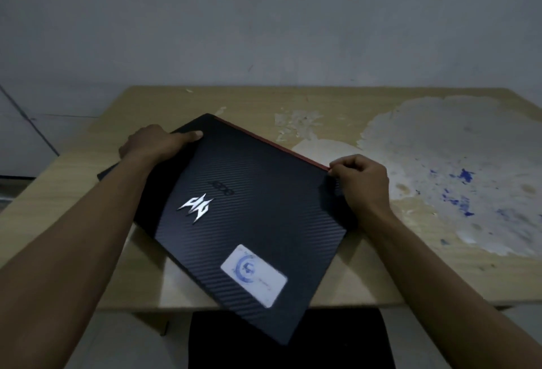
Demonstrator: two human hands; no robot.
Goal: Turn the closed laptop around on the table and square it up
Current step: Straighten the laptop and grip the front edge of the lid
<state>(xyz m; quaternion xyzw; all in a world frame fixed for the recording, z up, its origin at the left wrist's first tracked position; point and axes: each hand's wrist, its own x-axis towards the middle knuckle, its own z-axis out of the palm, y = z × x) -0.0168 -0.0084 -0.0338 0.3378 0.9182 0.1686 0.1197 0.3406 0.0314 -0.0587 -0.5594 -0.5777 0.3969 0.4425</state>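
A pale grey wall (264, 22) faces me, scuffed with a few dark marks; across the right of the tabletop spreads a big patch of peeled veneer (457, 169) — splotched with blue ink stains (465, 176)

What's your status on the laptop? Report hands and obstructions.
Left hand and right hand both gripping laptop edges. Laptop closed, skewed diagonally, near corner overhanging table edge. Nothing blocking the turn.
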